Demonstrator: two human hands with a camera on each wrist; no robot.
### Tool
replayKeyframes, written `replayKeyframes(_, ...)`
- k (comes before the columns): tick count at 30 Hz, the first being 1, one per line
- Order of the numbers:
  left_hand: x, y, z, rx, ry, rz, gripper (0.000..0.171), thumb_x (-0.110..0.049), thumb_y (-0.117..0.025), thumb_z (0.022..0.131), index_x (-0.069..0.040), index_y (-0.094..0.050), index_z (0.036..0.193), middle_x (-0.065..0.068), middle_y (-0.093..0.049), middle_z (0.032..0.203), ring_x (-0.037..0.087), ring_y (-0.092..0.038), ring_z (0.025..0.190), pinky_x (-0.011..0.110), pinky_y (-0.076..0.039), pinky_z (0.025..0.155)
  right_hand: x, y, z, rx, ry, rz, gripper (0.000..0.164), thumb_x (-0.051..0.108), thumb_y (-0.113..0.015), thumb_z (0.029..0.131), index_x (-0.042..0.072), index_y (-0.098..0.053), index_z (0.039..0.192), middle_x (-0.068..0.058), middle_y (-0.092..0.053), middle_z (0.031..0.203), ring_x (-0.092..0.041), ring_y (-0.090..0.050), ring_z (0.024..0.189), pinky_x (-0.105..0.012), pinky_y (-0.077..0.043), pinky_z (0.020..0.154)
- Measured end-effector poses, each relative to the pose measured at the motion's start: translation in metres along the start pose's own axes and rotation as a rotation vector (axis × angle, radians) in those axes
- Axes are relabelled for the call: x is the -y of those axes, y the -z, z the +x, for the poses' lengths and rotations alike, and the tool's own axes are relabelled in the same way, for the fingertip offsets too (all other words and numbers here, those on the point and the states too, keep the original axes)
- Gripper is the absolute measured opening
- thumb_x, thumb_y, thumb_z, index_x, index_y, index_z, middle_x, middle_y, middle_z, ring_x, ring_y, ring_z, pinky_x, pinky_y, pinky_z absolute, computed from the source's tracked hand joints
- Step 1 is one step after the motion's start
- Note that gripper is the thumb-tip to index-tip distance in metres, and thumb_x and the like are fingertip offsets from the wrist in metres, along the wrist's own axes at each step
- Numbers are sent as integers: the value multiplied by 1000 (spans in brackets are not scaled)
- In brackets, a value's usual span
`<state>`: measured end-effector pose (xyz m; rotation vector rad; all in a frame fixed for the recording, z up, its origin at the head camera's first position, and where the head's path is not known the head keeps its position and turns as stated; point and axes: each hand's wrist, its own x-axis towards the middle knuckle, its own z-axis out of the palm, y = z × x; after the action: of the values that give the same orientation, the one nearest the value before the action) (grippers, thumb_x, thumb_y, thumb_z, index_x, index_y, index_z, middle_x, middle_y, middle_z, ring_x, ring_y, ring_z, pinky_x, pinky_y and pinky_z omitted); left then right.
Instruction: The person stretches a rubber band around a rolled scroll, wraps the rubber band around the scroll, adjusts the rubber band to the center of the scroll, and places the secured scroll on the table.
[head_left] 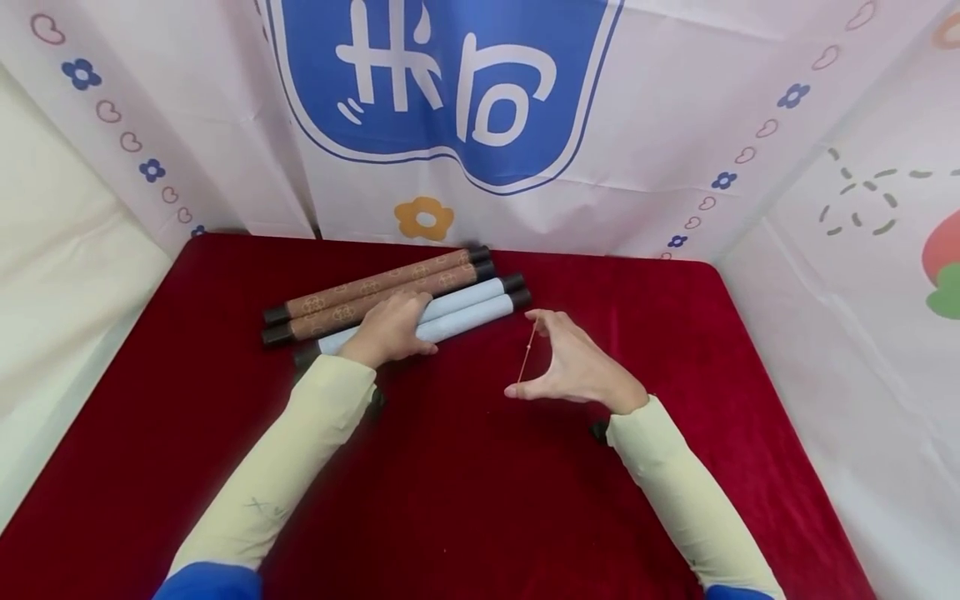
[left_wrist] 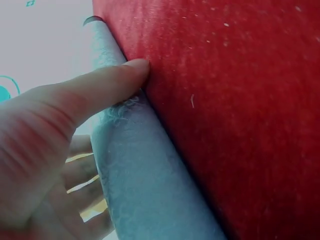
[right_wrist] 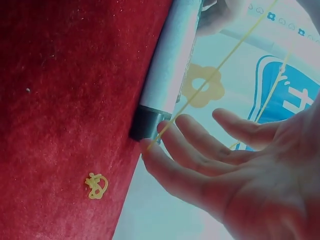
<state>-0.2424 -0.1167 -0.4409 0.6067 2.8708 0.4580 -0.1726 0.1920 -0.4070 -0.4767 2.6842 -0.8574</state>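
Observation:
Two light blue scrolls (head_left: 480, 315) with black end caps lie side by side on the red cloth. My left hand (head_left: 393, 325) grips them from above. In the left wrist view its thumb (left_wrist: 117, 85) crosses the near scroll (left_wrist: 145, 175), and its fingers are on the other side. My right hand (head_left: 581, 362) is beside the scrolls' right end, thumb and fingers spread wide apart. A thin yellowish rubber band (head_left: 528, 347) is stretched between them, looped over the fingertips. The right wrist view shows the fingers gently extended inside the band (right_wrist: 220, 67).
Two brown patterned scrolls (head_left: 386, 279) with black ends lie behind the blue ones. A small tangled yellow band (right_wrist: 95, 186) is on the cloth in the right wrist view. The red table (head_left: 480, 483) meets a printed white curtain (head_left: 645, 167) at the back.

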Motion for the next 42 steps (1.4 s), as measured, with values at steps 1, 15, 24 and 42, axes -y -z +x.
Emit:
replayKeyframes(1,1,-1,0,-5,7,-18,85,-34,-94,79,2,-55,145,20,-61,143,37,-60,130,55,-51,107,-1,-1,1,0,-1,3,120,63,-91,68,10,-34,159,-12,-50,149,-32,-51,140,-53,-51,110)
replayKeyframes(15,-1,-2,-14,-32,-20,-140,84,-24,-95,76,8,-57,144,26,-65,140,40,-62,131,55,-50,110,-17,9,5,-36,-24,57,119,58,-92,69,11,-33,160,-14,-53,146,-32,-56,138,-53,-52,111)
replayKeyframes(24,-12,8,-29,-32,-61,-175,83,-24,-95,77,4,-58,145,24,-66,141,40,-63,129,55,-51,107,-27,17,6,-59,-14,101,119,52,-95,69,15,-29,162,-11,-49,150,-31,-54,140,-55,-52,110)
replayKeyframes(42,-21,22,-62,-42,-181,-197,79,-21,-97,74,-1,-62,142,16,-71,134,34,-65,123,53,-51,105,-28,20,14,-24,24,232,103,44,-92,74,26,-34,157,-8,-49,148,-33,-52,139,-55,-54,107)
